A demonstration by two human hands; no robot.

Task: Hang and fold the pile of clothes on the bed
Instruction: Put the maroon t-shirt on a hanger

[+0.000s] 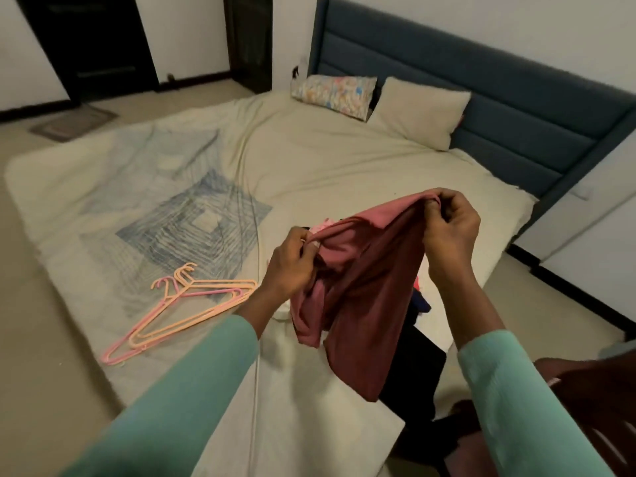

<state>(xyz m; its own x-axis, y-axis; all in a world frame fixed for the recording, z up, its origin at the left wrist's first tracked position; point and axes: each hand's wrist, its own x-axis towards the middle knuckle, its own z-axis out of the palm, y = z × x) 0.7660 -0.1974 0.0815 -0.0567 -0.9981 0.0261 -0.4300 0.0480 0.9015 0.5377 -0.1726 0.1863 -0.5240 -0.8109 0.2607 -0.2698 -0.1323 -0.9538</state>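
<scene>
Pink garment (361, 280) hangs at frame centre, its top edge pinched by left hand (292, 263) and right hand (451, 228), probably to spread it; hangers (186, 304) wait lower left.

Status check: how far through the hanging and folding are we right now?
Nothing looks finished: the hangers lie bare on the bed, and no folded stack shows. In hand: the left hand and right hand pinch a pink garment by its top edge. Left: the dark clothes heaped beneath it.
</scene>
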